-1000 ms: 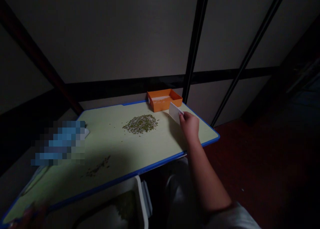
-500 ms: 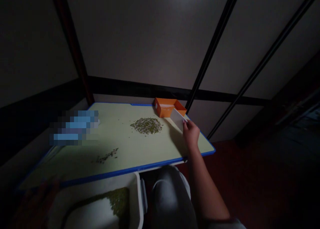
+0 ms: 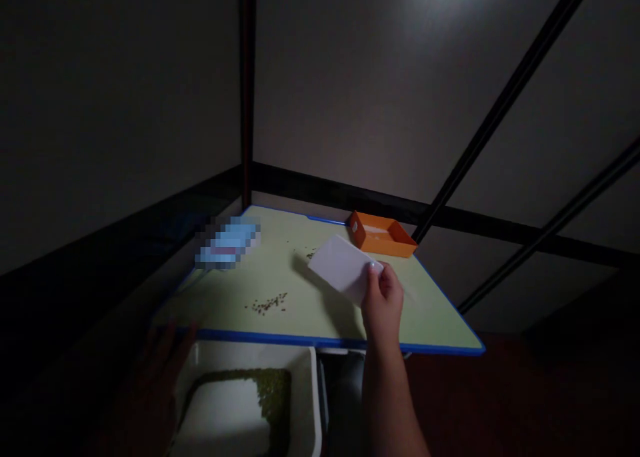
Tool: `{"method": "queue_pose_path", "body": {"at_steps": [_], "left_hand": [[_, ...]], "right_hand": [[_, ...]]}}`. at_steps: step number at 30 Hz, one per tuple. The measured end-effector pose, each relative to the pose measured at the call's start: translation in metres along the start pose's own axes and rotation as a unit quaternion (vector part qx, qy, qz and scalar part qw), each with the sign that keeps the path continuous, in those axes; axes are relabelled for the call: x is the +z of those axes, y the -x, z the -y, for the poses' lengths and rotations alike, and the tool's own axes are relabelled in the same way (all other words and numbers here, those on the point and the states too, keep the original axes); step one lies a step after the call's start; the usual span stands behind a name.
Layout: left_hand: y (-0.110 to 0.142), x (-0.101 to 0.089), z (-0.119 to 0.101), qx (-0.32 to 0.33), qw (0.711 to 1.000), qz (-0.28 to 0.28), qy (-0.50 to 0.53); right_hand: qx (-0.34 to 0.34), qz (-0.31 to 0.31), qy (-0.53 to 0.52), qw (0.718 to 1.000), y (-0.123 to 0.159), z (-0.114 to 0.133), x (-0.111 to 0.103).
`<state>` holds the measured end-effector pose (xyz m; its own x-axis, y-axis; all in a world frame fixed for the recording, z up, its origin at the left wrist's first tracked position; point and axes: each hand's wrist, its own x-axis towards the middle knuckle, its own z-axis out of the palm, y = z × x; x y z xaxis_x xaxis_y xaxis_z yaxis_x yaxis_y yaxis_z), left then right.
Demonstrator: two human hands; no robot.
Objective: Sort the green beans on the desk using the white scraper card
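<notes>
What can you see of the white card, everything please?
The white card is thin, flat and roughly rectangular, its face plain; I can't tell whether it's paper or plastic. It tilts, apparently above the pale table, casting a shadow there. The right grip pinches its right end, thumb on the visible face. Small bits show beside its upper-left edge.

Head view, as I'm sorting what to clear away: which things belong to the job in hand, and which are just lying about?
Likely in use:
card, in the right hand
bits, on the table
tub, by the left hand

Likely lying about:
orange box, untouched, though perhaps in use
blue thing, pixelated
</notes>
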<state>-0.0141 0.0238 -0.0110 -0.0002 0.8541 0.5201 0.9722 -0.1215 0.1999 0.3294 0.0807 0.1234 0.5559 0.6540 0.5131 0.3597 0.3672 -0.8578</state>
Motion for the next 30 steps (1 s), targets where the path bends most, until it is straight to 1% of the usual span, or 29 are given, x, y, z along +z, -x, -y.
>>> {"method": "queue_pose_path", "body": {"at_steps": [2,4,8,10,13,15,18,21,24,28,30], "left_hand": [[0.003,0.000,0.002,0.009,1.000,0.004,0.007],[0.008,0.002,0.005,0.017,1.000,0.001,0.008],[0.020,0.005,0.010,0.027,1.000,0.002,-0.002],[0.023,0.004,0.013,0.035,0.999,0.011,-0.007],[0.023,-0.001,0.017,0.047,0.998,0.032,0.000],[0.022,-0.004,0.020,0.051,0.997,0.051,0.017],[0.020,-0.007,0.022,0.053,0.997,0.047,0.044],[0.020,-0.009,0.020,0.041,0.996,0.058,0.061],[0.019,-0.009,0.016,0.036,0.995,0.065,0.066],[0.017,-0.011,0.010,0.027,0.995,0.062,0.069],[0.017,-0.012,0.008,0.016,0.995,0.073,0.066]], "right_hand": [[0.016,0.033,-0.016,0.999,0.013,-0.004,0.015],[0.038,0.058,-0.031,0.997,0.024,-0.010,0.025],[0.077,0.100,-0.072,0.989,0.039,-0.019,0.035],[0.092,0.108,-0.093,0.986,0.042,-0.021,0.039],[0.135,0.108,-0.121,0.977,0.043,-0.022,0.043],[0.145,0.099,-0.129,0.976,0.041,-0.024,0.041],[0.138,0.084,-0.113,0.980,0.033,-0.027,0.030],[0.133,0.115,-0.081,0.981,0.023,-0.033,0.015],[0.139,0.144,-0.079,0.977,0.017,-0.039,0.005],[0.138,0.151,-0.074,0.976,0.018,-0.042,0.004],[0.134,0.152,-0.067,0.977,0.019,-0.041,0.006]]}}
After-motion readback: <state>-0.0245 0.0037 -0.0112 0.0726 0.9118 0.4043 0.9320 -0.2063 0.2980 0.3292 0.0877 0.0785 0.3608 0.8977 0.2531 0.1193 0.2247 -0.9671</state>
